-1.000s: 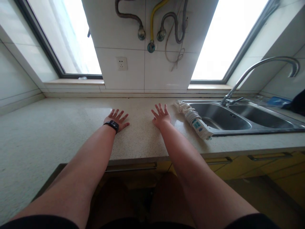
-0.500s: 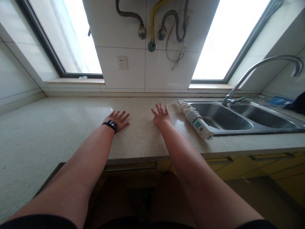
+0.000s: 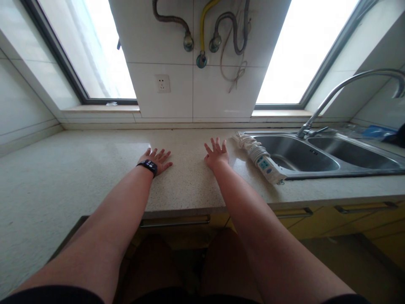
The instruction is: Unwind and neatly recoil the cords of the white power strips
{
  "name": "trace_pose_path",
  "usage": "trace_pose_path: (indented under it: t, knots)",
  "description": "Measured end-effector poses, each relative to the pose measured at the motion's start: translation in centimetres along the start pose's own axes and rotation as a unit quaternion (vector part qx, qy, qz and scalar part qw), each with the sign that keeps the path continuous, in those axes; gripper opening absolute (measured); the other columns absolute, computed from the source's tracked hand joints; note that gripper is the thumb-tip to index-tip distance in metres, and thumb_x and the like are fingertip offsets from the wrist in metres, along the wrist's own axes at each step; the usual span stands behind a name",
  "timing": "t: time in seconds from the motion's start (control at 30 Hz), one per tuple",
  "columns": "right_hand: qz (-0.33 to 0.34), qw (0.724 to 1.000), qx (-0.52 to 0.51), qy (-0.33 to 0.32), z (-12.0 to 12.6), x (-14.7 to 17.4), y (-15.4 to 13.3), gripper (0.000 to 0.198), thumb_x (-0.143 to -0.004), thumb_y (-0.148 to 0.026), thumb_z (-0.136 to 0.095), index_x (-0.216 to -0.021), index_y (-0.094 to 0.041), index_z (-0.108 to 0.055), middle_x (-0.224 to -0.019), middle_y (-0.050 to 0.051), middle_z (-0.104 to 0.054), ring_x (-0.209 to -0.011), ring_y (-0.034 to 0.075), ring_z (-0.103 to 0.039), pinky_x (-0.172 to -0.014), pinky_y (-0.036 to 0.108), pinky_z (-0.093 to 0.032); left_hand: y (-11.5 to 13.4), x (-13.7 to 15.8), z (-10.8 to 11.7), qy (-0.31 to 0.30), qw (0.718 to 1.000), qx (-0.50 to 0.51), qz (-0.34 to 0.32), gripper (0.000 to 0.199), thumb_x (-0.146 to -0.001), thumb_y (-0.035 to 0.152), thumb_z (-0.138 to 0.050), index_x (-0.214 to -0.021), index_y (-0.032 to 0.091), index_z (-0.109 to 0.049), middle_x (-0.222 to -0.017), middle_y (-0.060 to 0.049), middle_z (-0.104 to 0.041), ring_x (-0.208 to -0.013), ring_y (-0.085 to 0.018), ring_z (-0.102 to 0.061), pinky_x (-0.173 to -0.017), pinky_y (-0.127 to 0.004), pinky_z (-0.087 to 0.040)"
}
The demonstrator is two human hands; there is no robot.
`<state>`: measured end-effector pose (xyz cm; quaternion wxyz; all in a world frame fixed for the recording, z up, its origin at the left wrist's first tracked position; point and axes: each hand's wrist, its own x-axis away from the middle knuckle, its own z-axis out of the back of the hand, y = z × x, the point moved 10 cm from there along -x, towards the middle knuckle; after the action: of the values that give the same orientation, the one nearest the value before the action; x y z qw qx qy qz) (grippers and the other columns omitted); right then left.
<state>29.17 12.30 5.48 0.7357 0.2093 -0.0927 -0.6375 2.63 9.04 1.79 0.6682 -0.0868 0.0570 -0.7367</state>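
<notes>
Both my arms reach forward over the pale speckled countertop (image 3: 186, 185). My left hand (image 3: 158, 159) has its fingers spread at the counter's surface and holds nothing; a black watch (image 3: 148, 166) is round that wrist. To the right, my right hand (image 3: 217, 154) is also spread, with nothing in it. Just beyond it lies a white power strip (image 3: 268, 166) with its cord wound in coils around it, wrapped in what looks like clear plastic. The strip rests at a slant along the sink's left rim, apart from my right hand.
A double steel sink (image 3: 297, 154) with a curved tap (image 3: 344, 86) is on the right. Hoses and valves (image 3: 201, 59) and a socket (image 3: 162, 83) are on the tiled wall. Below the counter edge are yellow drawers with metal handles (image 3: 175, 221).
My right hand has shifted very slightly to the right, its fingers a little closer together. My left hand stays nearly where it was. The view has moved a touch.
</notes>
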Motion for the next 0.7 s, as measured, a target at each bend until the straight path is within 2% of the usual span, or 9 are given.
trace_pose_path:
  t: [0.13,0.33,0.5,0.53,0.6,0.67,0.7]
  knots:
    - [-0.022,0.998,-0.066,-0.011,-0.9,0.3,0.9,0.067,-0.1,-0.046,-0.025,-0.164,-0.032,-0.011,-0.166,0.007,0.005,-0.153,0.032,0.004,-0.117,0.06,0.004,-0.4,-0.1,-0.5,0.017,0.998,0.061,-0.007,0.085,-0.083,0.08,-0.003,-0.158,0.04,-0.003,-0.166,0.004,-0.005,-0.155,-0.027,-0.014,-0.128,-0.056,-0.009]
    - [-0.016,0.995,-0.094,-0.025,-1.7,0.0,1.1,0.068,-0.099,-0.045,-0.025,-0.164,-0.034,-0.01,-0.166,0.005,0.007,-0.153,0.03,0.005,-0.117,0.059,0.003,-0.5,0.0,-0.6,0.025,0.997,0.07,-0.013,0.085,-0.083,0.081,-0.004,-0.158,0.041,-0.003,-0.166,0.003,-0.006,-0.156,-0.025,-0.014,-0.128,-0.056,-0.008]
    - [-0.029,0.989,-0.147,-0.015,-2.6,-0.2,1.4,0.068,-0.098,-0.048,-0.026,-0.164,-0.034,-0.013,-0.166,0.004,0.004,-0.153,0.031,-0.001,-0.116,0.061,-0.002,-0.8,0.1,-1.0,0.049,0.991,0.126,-0.025,0.08,-0.086,0.079,-0.008,-0.158,0.043,-0.006,-0.166,0.0,-0.008,-0.155,-0.024,-0.015,-0.127,-0.055,-0.015]
    - [-0.031,0.984,-0.174,-0.006,-2.8,-0.1,1.5,0.068,-0.098,-0.049,-0.027,-0.163,-0.033,-0.018,-0.167,0.005,-0.002,-0.153,0.032,-0.008,-0.116,0.061,-0.007,-1.1,0.1,-1.1,0.057,0.987,0.148,-0.025,0.078,-0.087,0.077,-0.008,-0.158,0.043,-0.006,-0.166,0.001,-0.008,-0.155,-0.024,-0.015,-0.127,-0.053,-0.016]
    - [-0.029,0.974,-0.22,0.035,-2.7,0.0,1.8,0.061,-0.097,-0.048,-0.029,-0.153,-0.028,-0.041,-0.16,0.009,-0.029,-0.144,0.033,-0.03,-0.111,0.06,-0.023,-1.9,0.1,-1.3,0.078,0.978,0.19,-0.027,0.074,-0.091,0.072,-0.006,-0.158,0.041,-0.005,-0.166,0.001,-0.011,-0.155,-0.023,-0.018,-0.128,-0.049,-0.018]
    - [-0.026,0.964,-0.249,0.087,-2.3,0.3,2.4,0.05,-0.095,-0.043,-0.033,-0.13,-0.021,-0.059,-0.139,0.01,-0.054,-0.128,0.03,-0.047,-0.103,0.056,-0.035,-2.6,0.1,-1.4,0.099,0.969,0.226,-0.036,0.074,-0.093,0.069,-0.007,-0.159,0.036,-0.01,-0.166,0.0,-0.013,-0.154,-0.021,-0.021,-0.129,-0.044,-0.018]
    - [-0.029,0.959,-0.262,0.103,-2.2,0.5,2.7,0.044,-0.093,-0.04,-0.036,-0.122,-0.019,-0.062,-0.13,0.009,-0.059,-0.122,0.029,-0.051,-0.1,0.053,-0.038,-2.6,0.2,-1.2,0.116,0.963,0.239,-0.056,0.076,-0.094,0.066,-0.006,-0.16,0.03,-0.015,-0.165,-0.004,-0.016,-0.154,-0.02,-0.022,-0.129,-0.04,-0.018]
